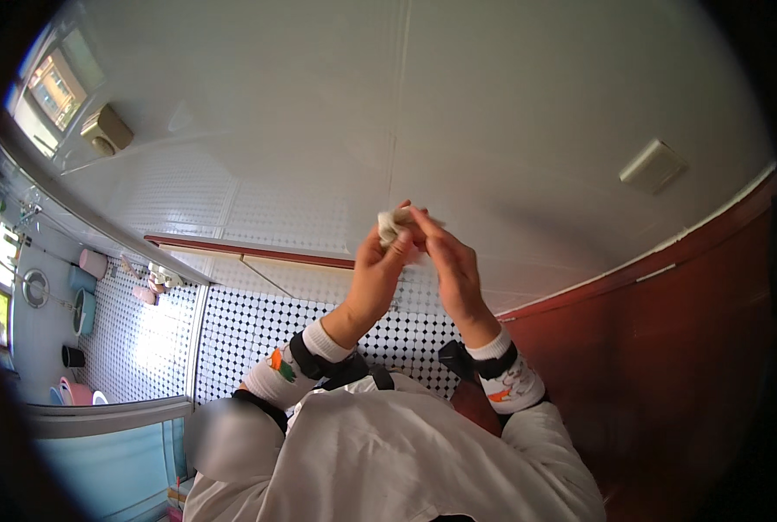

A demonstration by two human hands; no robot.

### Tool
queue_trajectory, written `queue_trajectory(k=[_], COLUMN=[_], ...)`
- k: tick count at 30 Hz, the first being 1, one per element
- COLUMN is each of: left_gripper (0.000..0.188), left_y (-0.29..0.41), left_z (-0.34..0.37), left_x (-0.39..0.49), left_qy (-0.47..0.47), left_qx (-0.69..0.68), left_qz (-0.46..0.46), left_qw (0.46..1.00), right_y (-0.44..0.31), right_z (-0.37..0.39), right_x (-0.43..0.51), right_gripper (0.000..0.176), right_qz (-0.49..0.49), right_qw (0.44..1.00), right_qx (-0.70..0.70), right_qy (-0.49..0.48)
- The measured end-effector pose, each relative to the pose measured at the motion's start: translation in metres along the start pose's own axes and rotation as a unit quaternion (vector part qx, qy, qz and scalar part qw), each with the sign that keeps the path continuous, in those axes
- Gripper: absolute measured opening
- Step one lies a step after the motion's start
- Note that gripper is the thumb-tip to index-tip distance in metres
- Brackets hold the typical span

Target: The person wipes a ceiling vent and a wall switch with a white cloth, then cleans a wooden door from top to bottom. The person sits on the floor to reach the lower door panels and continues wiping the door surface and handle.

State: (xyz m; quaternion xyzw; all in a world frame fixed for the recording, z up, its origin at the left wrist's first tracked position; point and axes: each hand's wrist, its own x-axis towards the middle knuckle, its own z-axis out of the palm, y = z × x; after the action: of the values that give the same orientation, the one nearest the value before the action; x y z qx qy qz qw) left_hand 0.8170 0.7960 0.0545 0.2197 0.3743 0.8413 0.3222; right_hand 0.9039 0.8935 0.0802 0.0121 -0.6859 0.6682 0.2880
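Note:
Both hands are raised close together in the middle of the view, in front of a glossy pale wall panel (492, 98). My left hand (378, 267) grips a small bunched off-white cloth (391, 225), its thumb lying over the lower part. My right hand (450, 264) meets it from the right, with its fingers extended against the bundle. Those fingertips are blurred, and whether they pinch the cloth cannot be told. Part of the cloth is hidden behind the fingers.
A dark-red-edged board (251, 253) runs low along the wall. White switch plate (654, 168) sits right, a beige wall box (106, 129) upper left. A red door (636, 365) stands at right. Beyond a metal frame (199, 346) at left are buckets (84, 312) and basins (78, 393) on tiles.

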Motion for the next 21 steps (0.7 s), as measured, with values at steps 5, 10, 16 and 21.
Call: queue_trajectory(k=[5,10,16,21], left_gripper=[0.050,0.065,0.068,0.067], left_y=[0.076,0.104,-0.070,-0.053], left_z=[-0.036,-0.052,0.053,0.040], left_x=[0.060,0.133,0.093,0.110], left_qy=[0.183,0.290,-0.119,-0.066], left_qx=[0.206,0.453,0.670,0.719], left_qz=[0.484,0.538,0.424,0.540], left_qw=[0.831,0.649,0.597,0.434], right_y=[-0.013,-0.010,0.000,-0.004], right_z=[-0.022,-0.048,-0.059,-0.081], right_x=[-0.009,-0.032,-0.050,-0.056], right_gripper=[0.044,0.027,0.024,0.023], right_qz=[-0.082,-0.081,-0.077,-0.082], right_qw=[0.984,0.969,0.959,0.942], right_qx=[-0.097,-0.160,-0.207,-0.262], right_qy=[0.122,0.169,0.180,0.192])
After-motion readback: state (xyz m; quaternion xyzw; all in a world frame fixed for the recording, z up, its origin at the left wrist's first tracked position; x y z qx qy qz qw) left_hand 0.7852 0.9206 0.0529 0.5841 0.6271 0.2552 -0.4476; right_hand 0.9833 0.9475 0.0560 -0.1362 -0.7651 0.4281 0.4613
